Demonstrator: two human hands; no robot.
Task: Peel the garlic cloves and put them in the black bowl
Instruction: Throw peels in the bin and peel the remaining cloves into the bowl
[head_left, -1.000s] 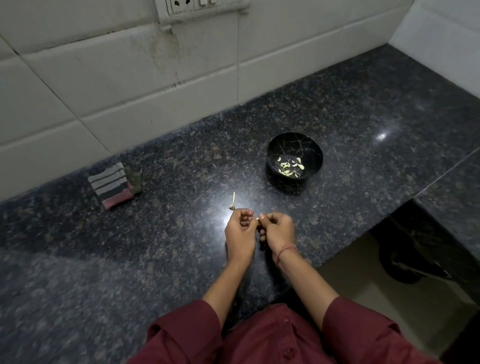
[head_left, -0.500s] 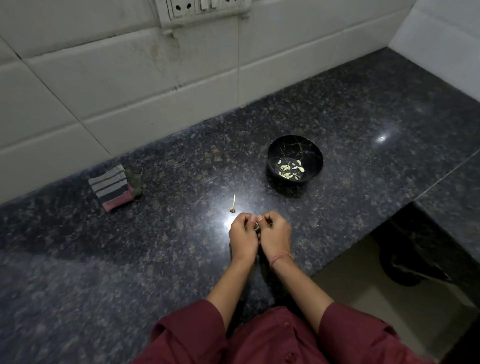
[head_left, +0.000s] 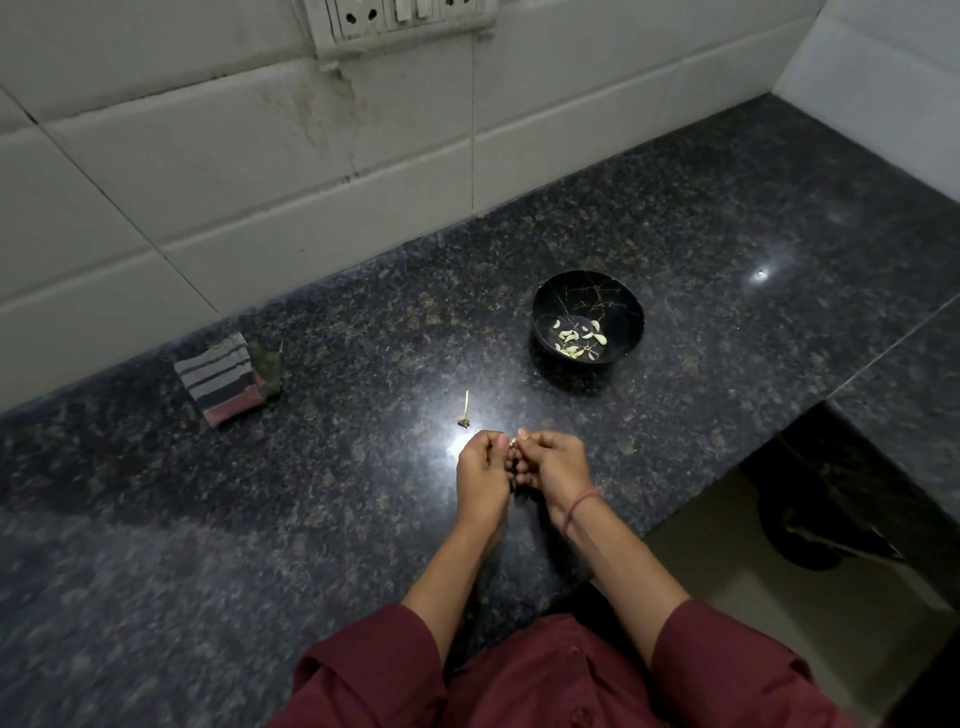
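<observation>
My left hand and my right hand meet over the dark granite counter, fingers curled. Between their fingertips they pinch a small pale garlic clove, mostly hidden by the fingers. The black bowl stands beyond and to the right of my hands, with several peeled cloves in its bottom. A bare garlic stem with its root end lies on the counter just beyond my left hand.
A folded striped cloth lies at the left near the tiled wall. A socket plate hangs on the wall above. The counter edge drops off at the right to a floor with a dark object.
My hands have stayed together on the clove with small finger shifts. The view has tilted slightly, so everything sits a little lower in the frame.
</observation>
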